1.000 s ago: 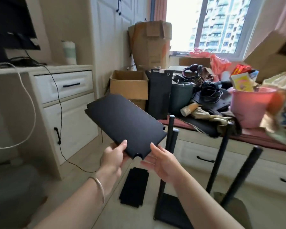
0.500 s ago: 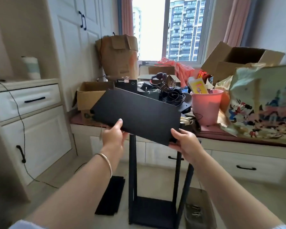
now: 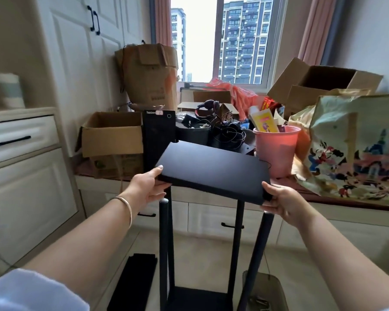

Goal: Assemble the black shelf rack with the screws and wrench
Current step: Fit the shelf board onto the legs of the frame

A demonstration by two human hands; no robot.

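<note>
Cabinet [image 3: 20,167]: white drawers with black handles stand at 9 o'clock; a striped cup [image 3: 6,90] sits on top.
Spare panel [image 3: 133,281]: a flat black piece lies on the floor at 7 o'clock, just beside the posts.
Cardboard box [image 3: 111,136]: open, on the window bench at 10 o'clock, with a black computer tower [image 3: 158,135] upright just to its right.
Left hand [image 3: 147,187]: its grip is closed on the near-left corner of the shelf panel, thumb on top and fingers curled beneath; a bangle rings the wrist.
Posts [image 3: 166,248]: four black uprights rise from a black base plate [image 3: 198,299] on the floor at 6 o'clock; the white-capped top of the near-left post shows just below the left hand.
Shelf panel [image 3: 213,169]: a black rectangular board at centre, held over the post tops and tilted, its left end higher; whether it touches the posts cannot be told.
Right hand [image 3: 281,200]: its grip clasps the near-right corner of the panel, thumb on the upper face, fingers wrapped under the edge.
Pink bucket [image 3: 276,149]: stuffed with packets, on the bench at 1 o'clock, behind the panel's right end.
Cartoon bag [image 3: 357,144]: large and printed, at 3 o'clock.
</note>
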